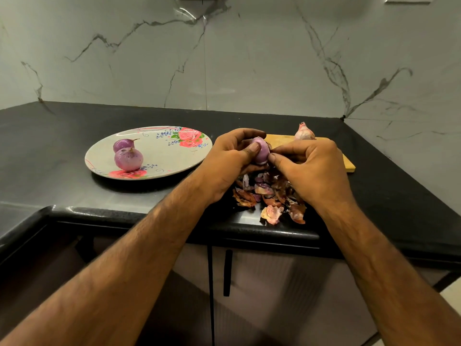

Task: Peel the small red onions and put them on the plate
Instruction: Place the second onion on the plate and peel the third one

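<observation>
Head view: left hand (232,161) curled round the onion (262,149).
Fingers of the right hand (309,168) pinched its three o'clock edge; contact hidden.

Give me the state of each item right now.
held onion: mostly peeled; left hand grips it, right hand pinches its side
front onion: peeled, on plate
rear onion: peeled, on plate
board onion: unpeeled, on cutting board
peels: heaped on counter

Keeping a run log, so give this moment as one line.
step: peeling; left hand: holds onion; right hand: pinches same onion; plate: two peeled onions; board: unpeeled onion; counter: peels
</observation>
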